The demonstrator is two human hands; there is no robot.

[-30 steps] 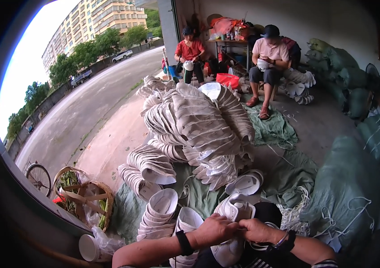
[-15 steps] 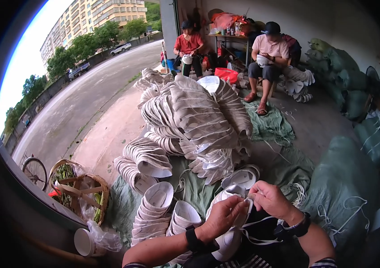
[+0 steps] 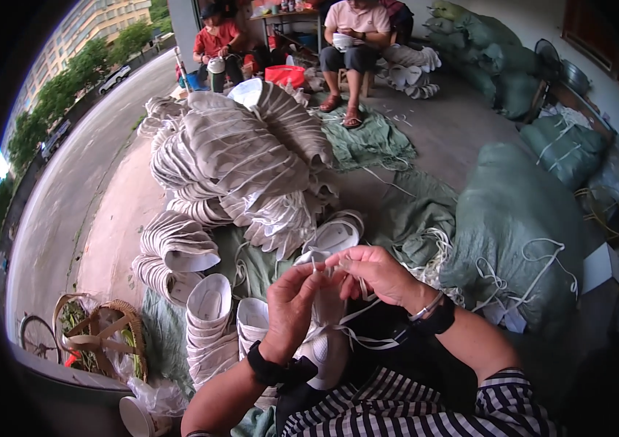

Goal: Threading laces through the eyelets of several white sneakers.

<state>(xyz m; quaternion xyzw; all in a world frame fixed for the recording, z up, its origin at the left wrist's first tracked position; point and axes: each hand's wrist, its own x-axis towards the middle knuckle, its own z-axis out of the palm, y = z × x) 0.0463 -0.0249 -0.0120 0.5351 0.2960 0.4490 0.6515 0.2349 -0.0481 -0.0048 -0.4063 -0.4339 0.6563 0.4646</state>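
A white shoe (image 3: 322,357) rests at my lap between my forearms, its perforated toe pointing toward me. My left hand (image 3: 291,306) is over its far part, thumb and forefinger pinched on a thin white shoelace. Close by, my right hand (image 3: 382,275) pinches the lace too, its fingertips almost touching the left ones. A loose length of white shoelace (image 3: 353,336) hangs from the shoe toward my right wrist. The fingers partly hide the shoe's opening. Beside my left hand stand nested stacks of white shoe uppers (image 3: 211,320).
A large heap of pale shoe uppers (image 3: 236,146) lies ahead on green sheeting. Stuffed green sacks (image 3: 513,226) stand at right, with a tangle of laces (image 3: 437,255) nearby. A woven basket (image 3: 131,328) and a white bucket (image 3: 138,415) are at left. Two seated people (image 3: 356,44) handle shoes farther back.
The view has tilted down and turned right. My hands have come up off the shoe's edge and drawn together, both fingertips pinching at the lace.
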